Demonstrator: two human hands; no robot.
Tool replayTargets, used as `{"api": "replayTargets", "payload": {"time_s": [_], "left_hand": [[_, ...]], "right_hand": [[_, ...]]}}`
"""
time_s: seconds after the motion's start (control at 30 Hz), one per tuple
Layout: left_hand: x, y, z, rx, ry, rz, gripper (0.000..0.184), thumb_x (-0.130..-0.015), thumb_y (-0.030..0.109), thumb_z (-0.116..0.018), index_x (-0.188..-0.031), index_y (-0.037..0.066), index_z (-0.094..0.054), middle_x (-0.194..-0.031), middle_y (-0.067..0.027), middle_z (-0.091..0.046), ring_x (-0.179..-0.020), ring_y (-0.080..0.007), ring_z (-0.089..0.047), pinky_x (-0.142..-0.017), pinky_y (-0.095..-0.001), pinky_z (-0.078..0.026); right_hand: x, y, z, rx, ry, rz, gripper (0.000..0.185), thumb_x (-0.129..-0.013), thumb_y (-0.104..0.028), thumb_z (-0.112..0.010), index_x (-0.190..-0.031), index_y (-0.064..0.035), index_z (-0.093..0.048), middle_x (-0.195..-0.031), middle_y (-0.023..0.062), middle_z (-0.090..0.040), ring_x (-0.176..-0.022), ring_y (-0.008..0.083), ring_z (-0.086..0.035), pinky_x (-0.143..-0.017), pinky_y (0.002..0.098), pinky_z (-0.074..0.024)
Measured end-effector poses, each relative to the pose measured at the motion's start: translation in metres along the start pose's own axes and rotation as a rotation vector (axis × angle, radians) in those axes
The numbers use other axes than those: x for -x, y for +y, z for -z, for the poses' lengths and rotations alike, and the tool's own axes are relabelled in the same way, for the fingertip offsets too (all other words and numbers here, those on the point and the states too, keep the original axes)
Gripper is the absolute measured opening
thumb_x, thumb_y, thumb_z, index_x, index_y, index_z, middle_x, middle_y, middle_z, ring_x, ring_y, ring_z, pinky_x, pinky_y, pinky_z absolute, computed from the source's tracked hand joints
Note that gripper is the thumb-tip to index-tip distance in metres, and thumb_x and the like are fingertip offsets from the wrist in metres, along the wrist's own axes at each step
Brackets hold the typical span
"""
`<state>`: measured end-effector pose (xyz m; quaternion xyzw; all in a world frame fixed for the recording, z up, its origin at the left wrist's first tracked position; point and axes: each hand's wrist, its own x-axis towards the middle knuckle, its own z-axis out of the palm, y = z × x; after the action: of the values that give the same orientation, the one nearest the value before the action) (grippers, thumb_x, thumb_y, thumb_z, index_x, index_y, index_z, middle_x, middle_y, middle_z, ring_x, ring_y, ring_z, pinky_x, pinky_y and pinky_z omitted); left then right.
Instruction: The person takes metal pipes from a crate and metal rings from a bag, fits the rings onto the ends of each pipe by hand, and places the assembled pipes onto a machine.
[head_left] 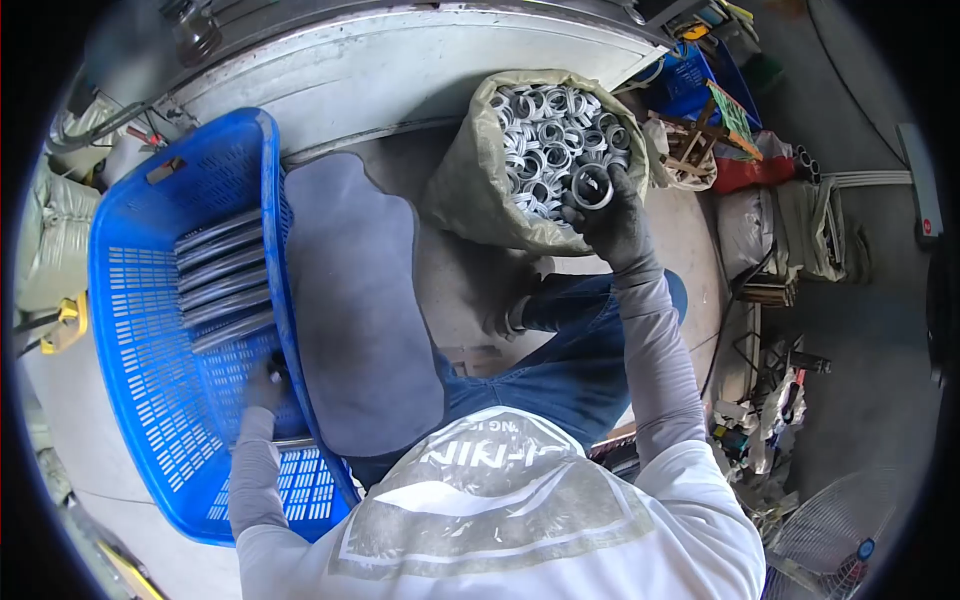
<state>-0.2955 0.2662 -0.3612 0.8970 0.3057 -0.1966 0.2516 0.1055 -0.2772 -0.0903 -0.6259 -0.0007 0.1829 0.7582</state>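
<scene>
In the head view my right hand [618, 232], in a dark grey glove, pinches a metal ring [592, 187] between thumb and fingers. It is over the near right rim of a sack [455, 195] filled with similar loose metal rings [553, 130]. My left hand [264, 386], gloved too, reaches down inside a blue plastic basket [270, 190]. Its fingers look closed in shadow around something with a small bright spot, which I cannot make out. Several metal tubes [225, 280] lie side by side in the basket, just beyond that hand.
A grey padded board [360, 300] lies between the basket and my legs. Behind the sack stands a white panel [400, 75]. Bags and bundles [745, 225] crowd the right side, with a fan [830, 540] at lower right. A yellow-handled tool [70, 320] is left of the basket.
</scene>
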Motion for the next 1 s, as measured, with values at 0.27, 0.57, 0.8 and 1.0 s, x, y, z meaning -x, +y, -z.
{"api": "replayTargets", "payload": {"time_s": [0.27,0.57,0.8,1.0], "left_hand": [[0.035,0.236,0.247,0.101,0.498,-0.364,0.065,-0.079,0.018,-0.08,-0.14,0.007,-0.058,-0.124,-0.0183,-0.065,-0.104,-0.0349,-0.066,-0.09,-0.0446,-0.052],[0.095,0.484,0.215,-0.403,0.519,-1.027,0.05,-0.073,0.024,-0.078,-0.119,0.011,-0.063,-0.1,-0.0147,-0.064,-0.095,-0.0335,-0.064,-0.082,-0.0453,-0.049],[0.081,0.511,0.178,-0.443,0.27,-0.902,0.049,-0.071,0.028,-0.077,-0.113,0.008,-0.061,-0.101,-0.0134,-0.065,-0.097,-0.0319,-0.066,-0.086,-0.0447,-0.05],[0.083,0.518,0.176,-0.539,0.284,-0.924,0.051,-0.071,0.028,-0.077,-0.114,0.007,-0.059,-0.1,-0.0138,-0.064,-0.097,-0.0314,-0.065,-0.086,-0.0439,-0.05]], "right_hand": [[-0.005,0.005,-0.005,-0.45,-0.227,-0.039,0.041,-0.096,-0.009,-0.069,-0.134,-0.0022,-0.058,-0.115,0.0076,-0.07,-0.105,0.0183,-0.068,-0.084,0.0317,-0.0573],[0.01,0.01,-0.077,-0.338,-0.078,-0.04,0.054,-0.109,-0.049,-0.044,-0.109,0.0,-0.067,-0.092,0.0106,-0.071,-0.083,0.0224,-0.07,-0.077,0.0312,-0.0579],[0.029,0.002,-0.088,0.415,0.02,0.567,0.054,-0.106,-0.041,-0.036,-0.111,0.0011,-0.07,-0.104,0.0145,-0.071,-0.095,0.027,-0.07,-0.089,0.0352,-0.0527],[0.022,0.012,-0.086,0.604,0.053,0.624,0.052,-0.109,-0.033,-0.031,-0.109,0.0014,-0.07,-0.105,0.018,-0.071,-0.096,0.029,-0.07,-0.089,0.0359,-0.053]]}}
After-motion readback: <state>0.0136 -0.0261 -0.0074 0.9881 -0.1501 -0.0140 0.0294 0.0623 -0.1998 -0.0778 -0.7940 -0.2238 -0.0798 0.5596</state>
